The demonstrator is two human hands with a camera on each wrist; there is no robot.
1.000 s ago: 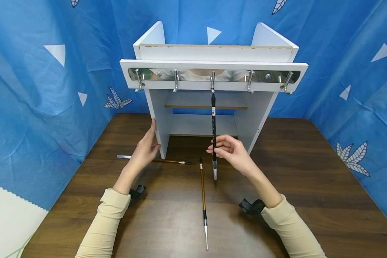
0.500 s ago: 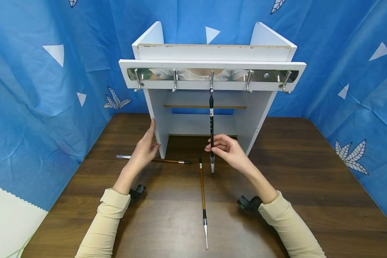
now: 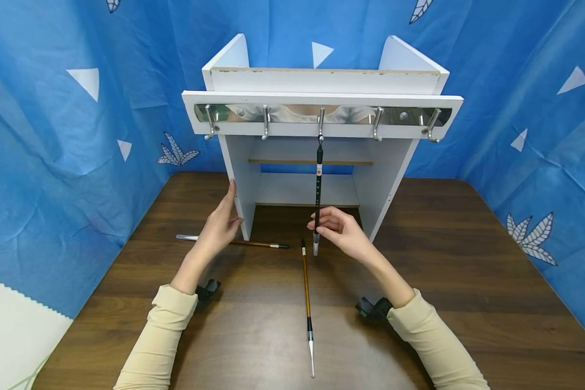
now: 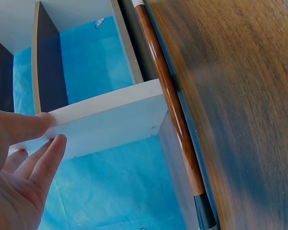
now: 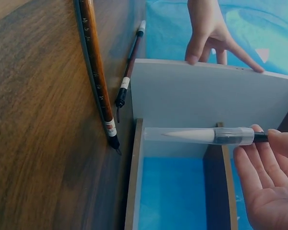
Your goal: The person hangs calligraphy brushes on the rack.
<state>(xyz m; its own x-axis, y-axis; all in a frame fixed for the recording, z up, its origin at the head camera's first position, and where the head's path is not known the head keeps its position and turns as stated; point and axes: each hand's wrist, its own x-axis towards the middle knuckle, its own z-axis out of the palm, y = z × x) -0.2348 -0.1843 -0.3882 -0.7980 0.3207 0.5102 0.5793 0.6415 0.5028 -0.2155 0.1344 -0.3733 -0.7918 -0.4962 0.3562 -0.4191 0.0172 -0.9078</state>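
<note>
In the head view my right hand (image 3: 343, 230) pinches a black calligraphy brush (image 3: 318, 187) low on its handle. The brush hangs tip down, its top loop at the middle hook (image 3: 321, 124) of a hook rail. Its white tip sits in a clear cap (image 5: 182, 135), seen in the right wrist view. My left hand (image 3: 219, 219) rests with fairly straight fingers against the front edge of the white shelf unit's left side panel (image 4: 110, 100). One brown brush (image 3: 258, 244) lies crosswise, partly hidden behind that hand. Another brown brush (image 3: 306, 287) points toward me on the table.
The white hook rail (image 3: 292, 97) spans the shelf unit's front, with several metal hooks. Inside the unit are shelf boards (image 3: 307, 188). It stands on a dark wood table (image 3: 253, 325) with blue patterned cloth (image 3: 102, 179) behind and at both sides.
The right hand has shifted slightly left, and the black brush's capped end has swung left and up a little. The left hand and the two brown brushes stay put.
</note>
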